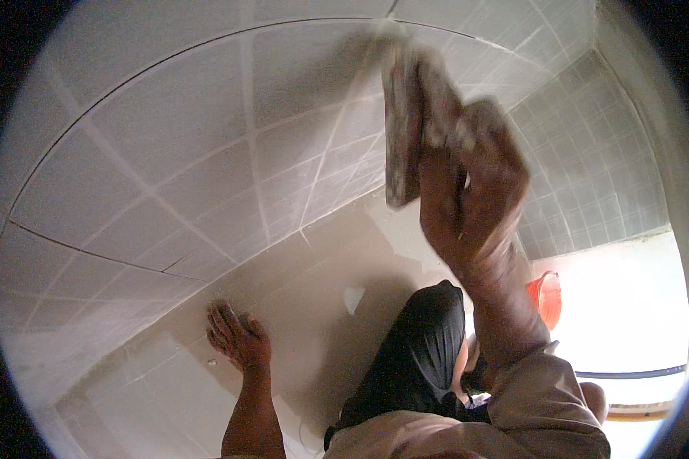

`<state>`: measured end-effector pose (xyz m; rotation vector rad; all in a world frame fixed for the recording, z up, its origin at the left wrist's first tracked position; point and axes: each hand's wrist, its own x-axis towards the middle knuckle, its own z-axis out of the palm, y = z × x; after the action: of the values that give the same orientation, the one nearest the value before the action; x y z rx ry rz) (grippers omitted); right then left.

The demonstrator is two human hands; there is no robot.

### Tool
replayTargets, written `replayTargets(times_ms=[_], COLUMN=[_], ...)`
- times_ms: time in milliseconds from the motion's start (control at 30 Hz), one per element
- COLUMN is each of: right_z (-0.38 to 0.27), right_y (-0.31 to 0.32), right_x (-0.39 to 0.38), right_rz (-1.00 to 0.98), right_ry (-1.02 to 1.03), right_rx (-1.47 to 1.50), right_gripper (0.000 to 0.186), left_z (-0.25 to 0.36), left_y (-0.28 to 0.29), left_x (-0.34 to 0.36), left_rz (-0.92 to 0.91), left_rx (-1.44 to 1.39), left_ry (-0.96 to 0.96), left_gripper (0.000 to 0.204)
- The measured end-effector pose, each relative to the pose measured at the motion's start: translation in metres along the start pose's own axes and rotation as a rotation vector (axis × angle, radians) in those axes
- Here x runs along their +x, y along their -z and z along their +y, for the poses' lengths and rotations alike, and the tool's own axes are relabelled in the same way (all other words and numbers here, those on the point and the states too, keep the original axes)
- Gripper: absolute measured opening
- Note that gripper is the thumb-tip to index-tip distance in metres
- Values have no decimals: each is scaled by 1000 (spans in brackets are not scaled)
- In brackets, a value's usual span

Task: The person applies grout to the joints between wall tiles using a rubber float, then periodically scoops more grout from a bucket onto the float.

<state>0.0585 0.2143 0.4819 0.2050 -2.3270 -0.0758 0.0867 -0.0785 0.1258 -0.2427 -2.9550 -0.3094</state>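
Observation:
My right hand [475, 168] is raised in front of the tiled wall [199, 145]. Its fingers are wrapped round a flat, smeared grey-brown block [403, 130], slightly blurred; whether it is a float or a sponge I cannot tell. The block's upper end is at the wall near a dark joint line, though contact is hard to judge. Pale smears follow many of the tile joints, while a few show as thin dark lines. Lower left, my left hand [239, 336] is open with its fingers spread, holding nothing, over the floor close to the wall's foot.
A red bucket [545, 301] stands to the right beyond my right forearm, in bright light. My bent knee in dark cloth [417, 344] is at the lower middle. Smaller tiles cover the side wall [589, 161] at the right. Wet-looking patches mark the floor [306, 283].

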Motion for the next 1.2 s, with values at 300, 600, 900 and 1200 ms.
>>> replayTargets(times_ms=[300, 600, 900, 1200], right_z=[44, 62, 26, 19], right_y=[9, 18, 10, 10], right_x=[-21, -9, -2, 16], right_rz=[154, 20, -12, 50], right_ry=[-388, -383, -362, -17], right_rx=[373, 284, 194, 71], right_gripper=[11, 18, 31, 11], left_z=[2, -5, -6, -8], left_y=[-5, -8, -13, -12], left_x=[-2, -7, -4, -3], left_rz=[-10, 9, 11, 36], left_rx=[-50, -26, 11, 3], left_ry=[54, 27, 32, 26], left_gripper=[63, 63, 62, 60])
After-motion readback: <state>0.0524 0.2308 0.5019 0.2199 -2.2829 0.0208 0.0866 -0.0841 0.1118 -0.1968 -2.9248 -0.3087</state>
